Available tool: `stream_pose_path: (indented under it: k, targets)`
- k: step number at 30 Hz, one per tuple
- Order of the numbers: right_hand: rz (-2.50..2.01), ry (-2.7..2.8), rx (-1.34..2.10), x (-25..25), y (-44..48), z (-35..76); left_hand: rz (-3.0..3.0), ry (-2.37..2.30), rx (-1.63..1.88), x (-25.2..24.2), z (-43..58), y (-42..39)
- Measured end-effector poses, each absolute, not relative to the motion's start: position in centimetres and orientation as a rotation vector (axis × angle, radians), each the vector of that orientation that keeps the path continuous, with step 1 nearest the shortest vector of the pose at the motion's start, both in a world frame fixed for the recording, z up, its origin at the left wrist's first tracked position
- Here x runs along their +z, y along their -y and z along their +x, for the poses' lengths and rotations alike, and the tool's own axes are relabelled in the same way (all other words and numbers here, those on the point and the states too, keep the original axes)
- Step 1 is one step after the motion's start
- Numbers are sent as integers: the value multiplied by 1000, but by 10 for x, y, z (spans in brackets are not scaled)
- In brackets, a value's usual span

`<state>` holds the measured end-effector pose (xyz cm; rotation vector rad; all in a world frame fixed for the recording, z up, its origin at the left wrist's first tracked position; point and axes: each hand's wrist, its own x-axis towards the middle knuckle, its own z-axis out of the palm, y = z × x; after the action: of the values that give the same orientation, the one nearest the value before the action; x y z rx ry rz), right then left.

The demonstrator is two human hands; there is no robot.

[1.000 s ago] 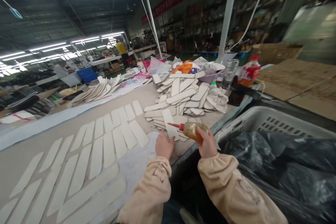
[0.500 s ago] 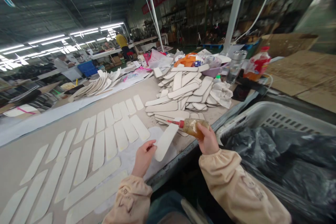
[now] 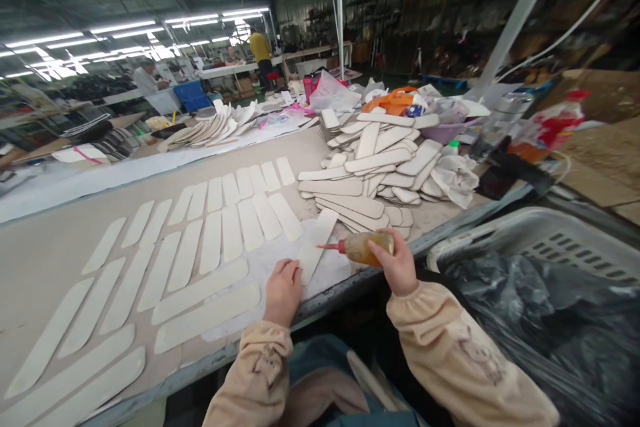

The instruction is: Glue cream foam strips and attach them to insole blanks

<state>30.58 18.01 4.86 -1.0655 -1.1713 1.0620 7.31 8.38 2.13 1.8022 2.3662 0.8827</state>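
Observation:
My left hand (image 3: 283, 285) presses on the near end of a long cream strip (image 3: 316, 245) that lies flat on a pale sheet (image 3: 330, 269) at the table's front edge. In my right hand (image 3: 397, 265) is a small squeeze bottle of amber glue (image 3: 365, 247), held sideways with its red nozzle over the strip. Just beyond them rises a heap of the same cream strips (image 3: 376, 170). To the left, rows of laid-out strips (image 3: 220, 230) cover the tabletop.
A grey plastic crate lined with a black bag (image 3: 530, 280) stands at my right. Bottles, a white rag (image 3: 455, 180) and bags sit behind the heap. A fanned pile of strips (image 3: 215, 130) lies farther back. People work at distant tables.
My left hand lifted one strip off the heap, carried it toward me and laid it flat on the pale sheet. The glue bottle came down over it. The view swung left.

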Motion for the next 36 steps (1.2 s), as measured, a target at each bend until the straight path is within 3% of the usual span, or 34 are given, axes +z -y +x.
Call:
stream_pose_path:
  k: [4,14,21,27,36]
  targets:
    - [-1091,1441,973,49,-168,298,1849,-2314,940,12,57,-57]
    - [-1097,1493,984,44,-165,287,1995,-2238,866,5,44,-55]
    - [-1123,1548,951,40,-162,283,2096,-2351,1159,10,53,-35]
    - [-1018,1740,853,43,-150,272,2234,-2083,998,7,58,-6]
    - [-966,1885,714,45,-135,248,2198,-2036,1026,0,55,-9]
